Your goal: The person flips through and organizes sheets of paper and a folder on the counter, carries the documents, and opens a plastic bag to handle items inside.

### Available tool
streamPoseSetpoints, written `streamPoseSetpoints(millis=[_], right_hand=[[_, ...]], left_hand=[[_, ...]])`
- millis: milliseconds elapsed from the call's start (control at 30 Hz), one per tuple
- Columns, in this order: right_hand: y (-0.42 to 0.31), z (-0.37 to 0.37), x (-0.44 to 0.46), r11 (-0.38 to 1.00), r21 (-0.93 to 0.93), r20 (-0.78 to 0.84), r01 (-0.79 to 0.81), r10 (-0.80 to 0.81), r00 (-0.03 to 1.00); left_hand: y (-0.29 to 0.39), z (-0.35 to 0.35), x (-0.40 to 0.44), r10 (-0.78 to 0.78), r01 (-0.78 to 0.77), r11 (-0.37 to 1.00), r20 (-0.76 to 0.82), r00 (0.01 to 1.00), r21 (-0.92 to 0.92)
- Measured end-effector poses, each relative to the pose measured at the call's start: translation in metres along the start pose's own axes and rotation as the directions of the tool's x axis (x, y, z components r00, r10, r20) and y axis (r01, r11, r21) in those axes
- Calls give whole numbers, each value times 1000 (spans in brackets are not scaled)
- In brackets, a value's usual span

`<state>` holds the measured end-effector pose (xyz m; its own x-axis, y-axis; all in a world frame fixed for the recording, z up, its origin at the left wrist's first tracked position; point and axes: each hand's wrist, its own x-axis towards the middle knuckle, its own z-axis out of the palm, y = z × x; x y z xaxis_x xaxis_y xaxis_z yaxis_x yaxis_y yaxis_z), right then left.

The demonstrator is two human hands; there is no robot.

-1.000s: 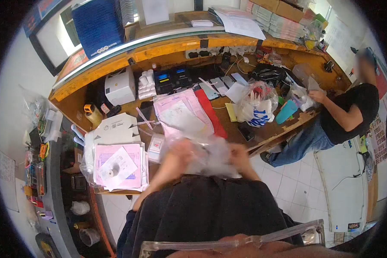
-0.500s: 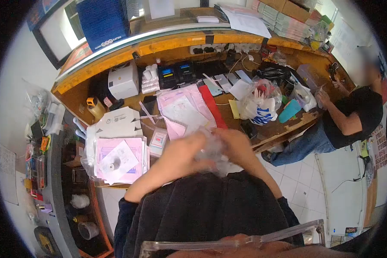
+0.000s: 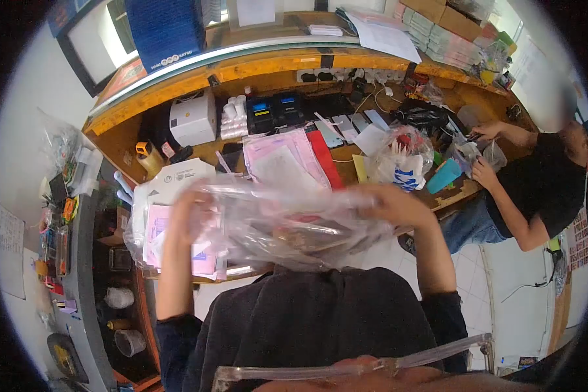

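Note:
A clear plastic bag [image 3: 294, 225] is stretched wide in front of my chest, blurred by motion. My left hand [image 3: 199, 208] grips its left end, and my right hand [image 3: 389, 204] grips the right end. Behind the bag, pink and white papers [image 3: 284, 163] lie on the desk beside a red strip [image 3: 325, 160]. Below and left of my left hand is a stack of pink forms [image 3: 157, 225], partly covered by the bag and my forearm. Whether anything is inside the bag I cannot tell.
At the right, a person in a black shirt [image 3: 542, 189] handles a small plastic bag. On the desk [image 3: 451, 199] lie a white carrier bag [image 3: 398, 163], a turquoise item [image 3: 443, 175] and several phones. A white printer [image 3: 193, 117] stands at the back left, next to paper rolls [image 3: 234, 117].
The crumpled plastic between my hands has been spread out wide. My hands have moved apart, left and right. The person at the right has brought both hands together over a small bag.

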<state>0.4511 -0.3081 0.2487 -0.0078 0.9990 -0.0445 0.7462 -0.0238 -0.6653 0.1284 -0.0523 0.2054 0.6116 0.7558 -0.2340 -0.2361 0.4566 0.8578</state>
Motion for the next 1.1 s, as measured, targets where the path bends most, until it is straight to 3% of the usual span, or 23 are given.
streamPoseSetpoints(millis=[33,67,100,167,233,267,300,333,400,467,533,600,667,733,767,800,867,900,933,967,1033,1067,1100], right_hand=[[-20,-13,2,992,-73,-336,100,-119,934],[-34,-19,5,972,-171,-622,164,-235,747],[-34,-15,16,974,-162,-629,159,-226,744],[-24,4,47,896,-397,-659,199,-429,617],[0,32,75,766,-609,-612,204,-618,493],[33,52,98,831,-543,-540,120,-454,709],[58,66,116,872,-489,-435,11,-255,864],[58,67,117,875,-485,-444,9,-255,859],[57,69,115,982,-94,-777,162,-174,605],[52,74,118,981,-46,-737,191,-162,656],[46,82,129,973,-4,-716,230,-163,679],[40,99,132,901,148,-554,407,-266,789],[44,111,119,924,39,-469,380,-319,824],[70,135,108,923,137,-619,358,-202,759],[92,158,106,753,583,-649,305,205,733],[116,182,105,376,881,-465,288,568,679],[157,204,96,471,880,-361,-52,737,571],[168,206,99,472,880,-361,-52,736,572],[179,207,102,710,690,-538,-140,633,557],[191,207,107,873,431,-676,-226,479,561],[226,205,129,880,411,-669,-237,468,577],[227,196,141,886,393,-665,-247,459,589],[227,189,148,889,390,-667,-240,453,592]], left_hand=[[23,15,-22,319,-270,927,-168,933,261],[44,29,-43,624,-438,722,-230,747,536],[41,27,-36,621,-434,719,-222,751,542],[18,6,-5,717,-433,295,102,689,852],[-19,-21,19,629,-375,-209,418,655,903],[-30,-29,25,531,-333,-453,550,644,827],[-37,-35,21,518,-410,-297,506,689,863],[-41,-39,14,493,-471,-134,471,732,872],[-41,-28,2,622,-508,-41,420,661,860],[-48,-29,-11,709,-467,265,157,687,844],[-58,-26,-18,778,-475,166,181,602,864],[-66,-25,-30,728,-445,64,264,632,893],[-80,-27,-43,688,-375,95,211,695,922],[-96,-33,-51,746,-335,247,42,664,909],[-99,-40,-57,745,-291,215,36,667,932],[-99,-40,-62,748,-292,214,36,663,932],[-95,-33,-71,879,-346,232,-44,475,909],[-91,-32,-75,881,-363,235,-39,472,902],[-88,-32,-81,881,-361,236,-41,471,902],[-83,-35,-88,808,-318,189,37,588,929],[-71,-41,-98,629,-252,93,139,765,963],[-62,-41,-103,634,-249,92,136,762,964],[-53,-41,-107,508,-106,73,55,859,992]])
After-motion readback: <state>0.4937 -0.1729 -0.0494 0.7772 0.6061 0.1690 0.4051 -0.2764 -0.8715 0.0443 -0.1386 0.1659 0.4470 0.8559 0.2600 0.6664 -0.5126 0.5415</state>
